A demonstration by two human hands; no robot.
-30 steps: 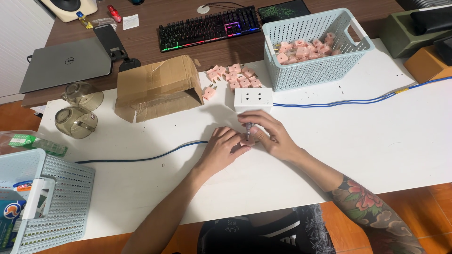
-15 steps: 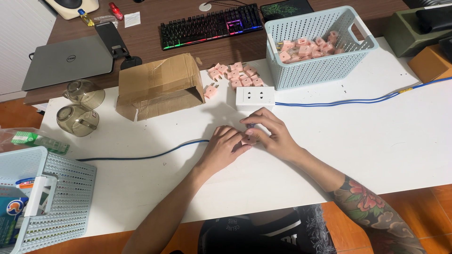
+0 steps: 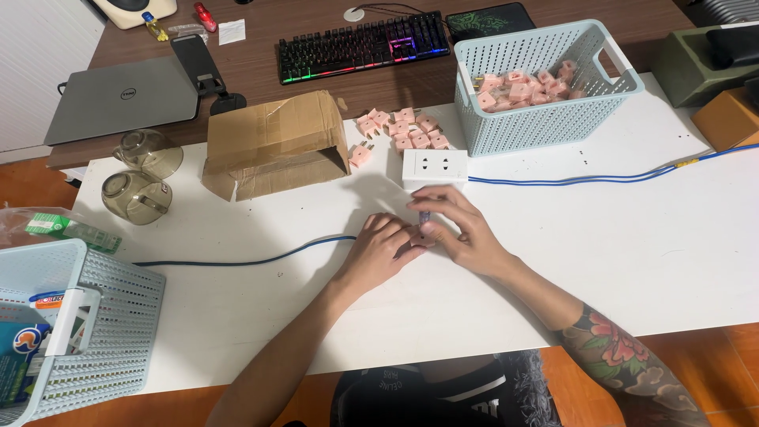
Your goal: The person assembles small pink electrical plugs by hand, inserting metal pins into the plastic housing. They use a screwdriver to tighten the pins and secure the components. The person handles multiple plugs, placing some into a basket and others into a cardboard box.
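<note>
Both hands meet on the white table, just in front of a white socket block. My right hand pinches a small grey plug-like part between fingers and thumb. My left hand rests beside it, fingertips touching the same part and the end of a blue cable that runs off to the left. Several pink plug adapters lie loose behind the socket block. More pink adapters fill the pale blue basket at the back right.
An open cardboard box lies on its side at the back left, with two smoky glass cups beside it. A second pale basket stands at the left edge. A second blue cable runs right from the socket block. Keyboard and laptop sit behind.
Both hands have stayed together on the small part, shifting only slightly; the fingers have adjusted their grip. Everything else holds its place.
</note>
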